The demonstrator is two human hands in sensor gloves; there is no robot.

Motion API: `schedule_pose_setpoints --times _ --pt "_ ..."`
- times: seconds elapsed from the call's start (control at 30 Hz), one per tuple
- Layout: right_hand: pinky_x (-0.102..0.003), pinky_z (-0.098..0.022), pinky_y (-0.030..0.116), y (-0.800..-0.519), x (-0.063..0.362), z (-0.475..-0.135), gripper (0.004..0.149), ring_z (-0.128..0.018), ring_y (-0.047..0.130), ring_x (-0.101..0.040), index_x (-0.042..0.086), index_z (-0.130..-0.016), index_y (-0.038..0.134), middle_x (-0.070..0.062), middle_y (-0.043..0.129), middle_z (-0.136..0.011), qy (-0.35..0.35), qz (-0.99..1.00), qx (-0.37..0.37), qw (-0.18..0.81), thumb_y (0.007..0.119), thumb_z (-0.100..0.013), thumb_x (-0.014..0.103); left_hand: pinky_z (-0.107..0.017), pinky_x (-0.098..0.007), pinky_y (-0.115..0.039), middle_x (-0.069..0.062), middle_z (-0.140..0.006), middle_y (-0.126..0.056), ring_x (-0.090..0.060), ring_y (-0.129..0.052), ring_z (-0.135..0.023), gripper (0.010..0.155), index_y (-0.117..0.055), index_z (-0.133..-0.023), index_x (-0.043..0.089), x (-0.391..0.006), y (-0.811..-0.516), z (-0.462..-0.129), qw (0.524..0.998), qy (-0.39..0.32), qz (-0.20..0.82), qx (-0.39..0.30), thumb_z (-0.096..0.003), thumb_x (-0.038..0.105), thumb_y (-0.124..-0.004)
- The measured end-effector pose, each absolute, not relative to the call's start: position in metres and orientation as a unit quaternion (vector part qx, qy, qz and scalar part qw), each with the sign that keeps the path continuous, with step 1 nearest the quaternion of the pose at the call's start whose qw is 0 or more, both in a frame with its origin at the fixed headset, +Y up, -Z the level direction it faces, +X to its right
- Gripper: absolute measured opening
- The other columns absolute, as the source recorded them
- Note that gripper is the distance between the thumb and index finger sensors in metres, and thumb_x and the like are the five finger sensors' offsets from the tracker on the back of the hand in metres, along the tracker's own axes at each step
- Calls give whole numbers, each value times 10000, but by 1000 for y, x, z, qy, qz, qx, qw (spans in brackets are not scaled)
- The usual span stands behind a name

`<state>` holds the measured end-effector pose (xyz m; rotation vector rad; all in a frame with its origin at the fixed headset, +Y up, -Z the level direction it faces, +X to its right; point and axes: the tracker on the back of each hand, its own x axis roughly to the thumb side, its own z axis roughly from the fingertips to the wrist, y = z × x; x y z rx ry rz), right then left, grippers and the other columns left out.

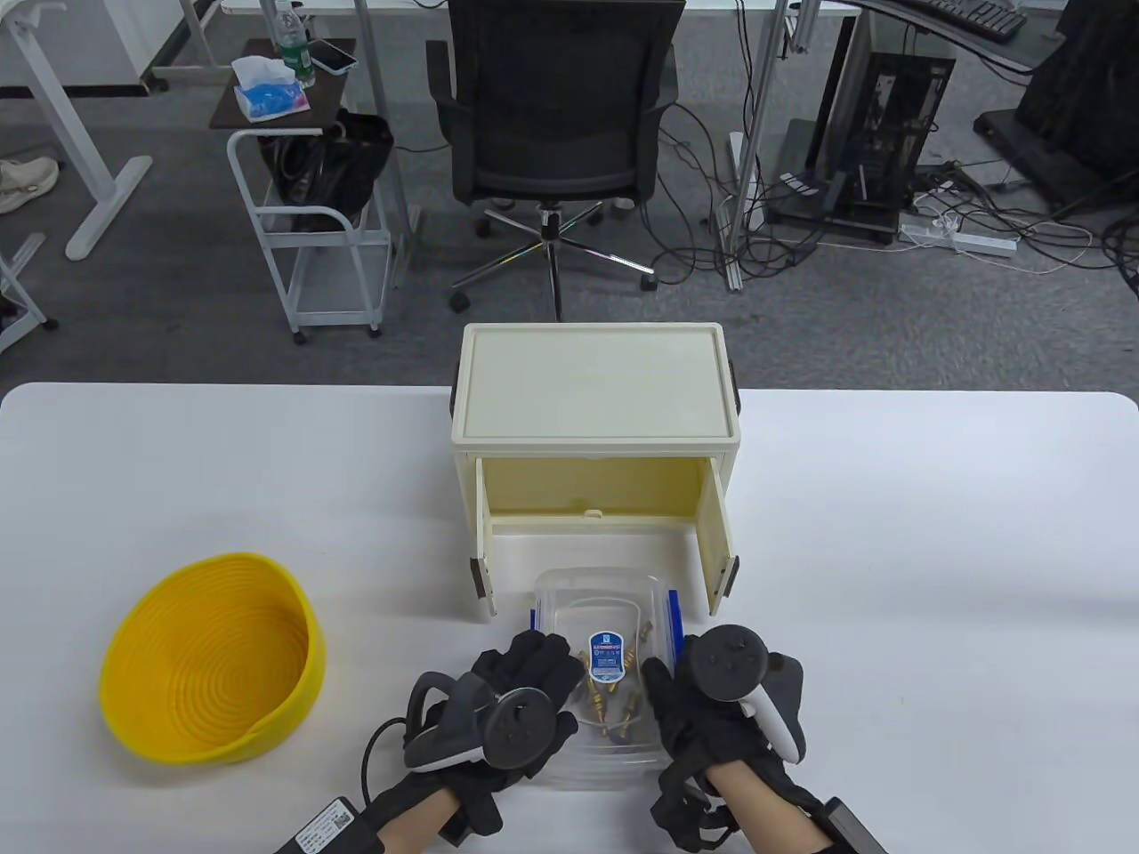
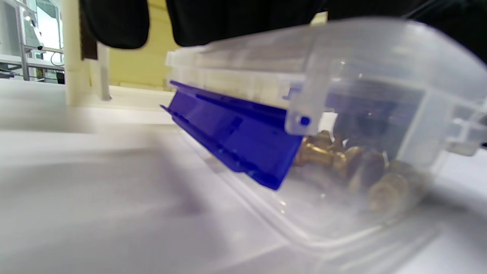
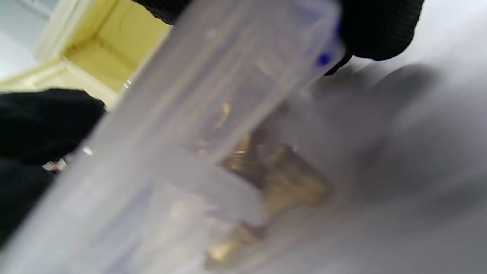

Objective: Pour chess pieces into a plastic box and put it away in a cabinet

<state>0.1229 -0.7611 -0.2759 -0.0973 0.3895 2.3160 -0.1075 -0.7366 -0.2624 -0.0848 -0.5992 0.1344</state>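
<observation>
A clear plastic box [image 1: 598, 623] with a lid and blue side latches [image 2: 239, 140] holds several gold chess pieces [image 1: 614, 694]. It is tilted, its far end raised above the table, just in front of the cream cabinet [image 1: 594, 427], whose two doors stand open. My left hand [image 1: 525, 676] grips the box's left side and my right hand [image 1: 685, 703] grips its right side. The pieces lie heaped at the box's low near end in the left wrist view [image 2: 361, 171] and the right wrist view [image 3: 274, 179].
A yellow woven basket [image 1: 214, 658] sits empty at the left of the white table [image 1: 934, 551]. The open cabinet doors [image 1: 719, 534] flank the box. An office chair [image 1: 556, 116] and a cart stand beyond the table.
</observation>
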Motion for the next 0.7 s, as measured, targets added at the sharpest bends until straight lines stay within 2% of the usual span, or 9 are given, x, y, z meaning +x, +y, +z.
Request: schedule_pose_setpoints --times 0.43,0.53,0.7 --pt "-522 -522 861 -755 114 -272 701 -730 856 -517 -230 -1018 320 -477 641 -873 98 950 -19 297 542 -629 309 -742 -695 -561 -103 -1219 -470 -417 -481 -1122 592 -516 -1104 217 -107 -737 -262 952 -295 67 -40 -578 466 -623" --pt "-507 -507 879 -753 109 -270 686 -712 884 -500 -236 -1014 352 -465 676 -861 77 966 -5 248 535 -629 301 -742 -694 -562 -104 -1219 -468 -418 -480 -1122 594 -511 -1105 215 -107 -738 -262 952 -295 66 -40 -578 465 -621" --pt "-515 -510 868 -753 110 -272 690 -717 875 -505 -231 -1020 335 -466 665 -869 96 960 -4 261 534 -632 304 -742 -695 -561 -98 -1220 -467 -413 -478 -1124 591 -511 -1105 222 -107 -738 -261 952 -294 66 -41 -578 467 -620"
